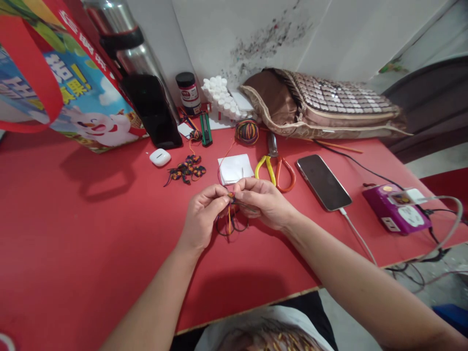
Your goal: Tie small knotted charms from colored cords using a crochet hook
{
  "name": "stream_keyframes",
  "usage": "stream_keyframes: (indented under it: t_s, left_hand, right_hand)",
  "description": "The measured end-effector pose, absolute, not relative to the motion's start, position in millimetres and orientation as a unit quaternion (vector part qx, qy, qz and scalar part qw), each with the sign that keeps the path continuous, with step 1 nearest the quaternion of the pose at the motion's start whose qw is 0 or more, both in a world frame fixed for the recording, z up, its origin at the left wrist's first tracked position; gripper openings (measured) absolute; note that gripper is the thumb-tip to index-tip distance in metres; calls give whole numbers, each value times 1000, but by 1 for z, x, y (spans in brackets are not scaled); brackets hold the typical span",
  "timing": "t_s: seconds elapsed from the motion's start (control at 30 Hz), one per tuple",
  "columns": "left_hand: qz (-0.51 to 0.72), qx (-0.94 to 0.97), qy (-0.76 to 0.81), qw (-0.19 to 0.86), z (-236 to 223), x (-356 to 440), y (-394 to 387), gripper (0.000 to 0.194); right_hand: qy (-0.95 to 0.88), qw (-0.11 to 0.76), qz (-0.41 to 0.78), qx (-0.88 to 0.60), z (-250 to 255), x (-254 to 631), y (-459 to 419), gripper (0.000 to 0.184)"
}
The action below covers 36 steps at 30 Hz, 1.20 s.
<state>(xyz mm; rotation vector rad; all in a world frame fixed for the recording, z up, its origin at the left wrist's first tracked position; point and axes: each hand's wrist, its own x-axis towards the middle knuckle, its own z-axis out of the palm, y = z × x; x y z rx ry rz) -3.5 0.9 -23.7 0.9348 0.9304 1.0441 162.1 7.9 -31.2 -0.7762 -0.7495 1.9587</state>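
Note:
Both my hands meet above the red table around a small piece of multicoloured yarn work (231,196). My left hand (204,214) pinches it between thumb and index finger. From the other side, my right hand (268,202) is closed with its fingertips at the same piece; a thin dark shaft shows under its fingers, partly hidden. Loose yarn ends (229,224) in orange and dark colours hang below. A strand runs up past the folded white paper (234,165) to a multicoloured yarn ball (246,132). Knotted yarn flowers (187,169) lie to the left.
Pliers (272,168) and a charging phone (323,183) lie rightward, near a purple power adapter (397,209). Behind are a green cutter (205,129), a jar (189,93), white sticks (221,97) and a cushion (321,102). A white case (160,157), dark phone (153,109), steel flask (135,56) and bag (84,97) stand left.

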Motion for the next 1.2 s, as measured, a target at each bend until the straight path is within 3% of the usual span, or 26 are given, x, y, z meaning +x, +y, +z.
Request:
stream_keyframes:
  t_s: [1.2]
  left_hand:
    - [454, 525, 399, 599, -26, -9, -2, 20]
  right_hand:
    - [-314, 429, 779, -332, -29, 162, 8, 42]
